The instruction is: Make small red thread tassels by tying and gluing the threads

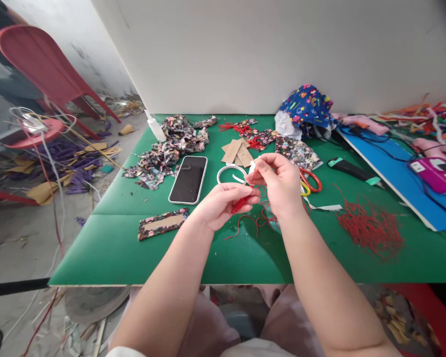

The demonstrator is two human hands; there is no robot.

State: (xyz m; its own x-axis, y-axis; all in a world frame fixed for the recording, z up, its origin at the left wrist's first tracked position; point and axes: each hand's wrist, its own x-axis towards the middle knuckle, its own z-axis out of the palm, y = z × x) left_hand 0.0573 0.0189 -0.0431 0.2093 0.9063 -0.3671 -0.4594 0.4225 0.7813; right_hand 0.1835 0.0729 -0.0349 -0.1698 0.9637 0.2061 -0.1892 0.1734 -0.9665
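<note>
Both hands meet above the middle of the green table. My left hand [223, 204] is closed on a small bundle of red cord [240, 205]. Thumb and fingers of my right hand [284, 181] are pinched just above it, where a strand of the cord runs up to them. A small white piece [251, 167] shows at the right fingertips; what it is I cannot make out. Behind the hands lies a white ring-shaped roll [226, 171], partly covered. Loose red strands [258, 223] hang or lie below. Scissors [312, 179] with red and yellow handles rest beside my right hand.
Left of the hands are a phone [188, 180], a fabric-edged cardboard strip [159, 224] and floral scraps [167, 148]. Cardboard pieces [238, 151] lie behind. To the right are a red cord pile [369, 228], a cutter knife [355, 171] and a blue board [390, 178].
</note>
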